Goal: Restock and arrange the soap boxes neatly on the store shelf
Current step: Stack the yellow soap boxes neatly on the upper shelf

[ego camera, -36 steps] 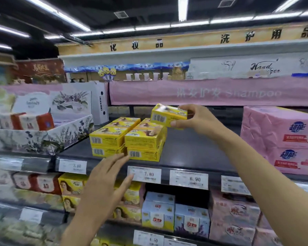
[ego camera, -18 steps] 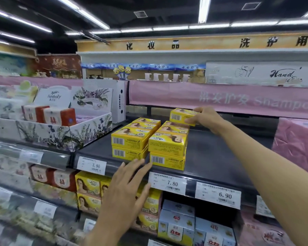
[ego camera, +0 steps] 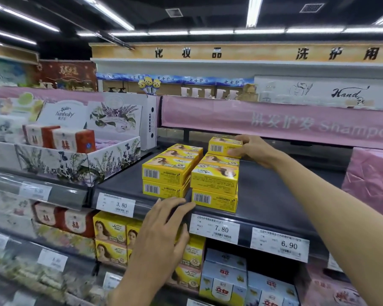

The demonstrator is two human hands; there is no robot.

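Head view: store aisle under ceiling strip lights (ego camera: pixel 254 9); dark grey shelf (ego camera: pixel 274 191) with price tags (ego camera: pixel 215 228) along its front lip. Yellow soap boxes (ego camera: pixel 166 171) stacked two high in two rows near the front edge. Grip: right hand (ego camera: pixel 254 150) clasps one more yellow box (ego camera: pixel 221 146) by its end, atop the right row's rear. Grip: left hand (ego camera: pixel 161 235) rests on the shelf lip, fingers loosely spread, holding nothing.

Yellow soap boxes (ego camera: pixel 168 171) stand in 2 side-by-side rows, stacked 2 high, on the dark shelf (ego camera: pixel 274 195). The top box (ego camera: pixel 223 146) sits level at the right row's back, barcode end facing forward.
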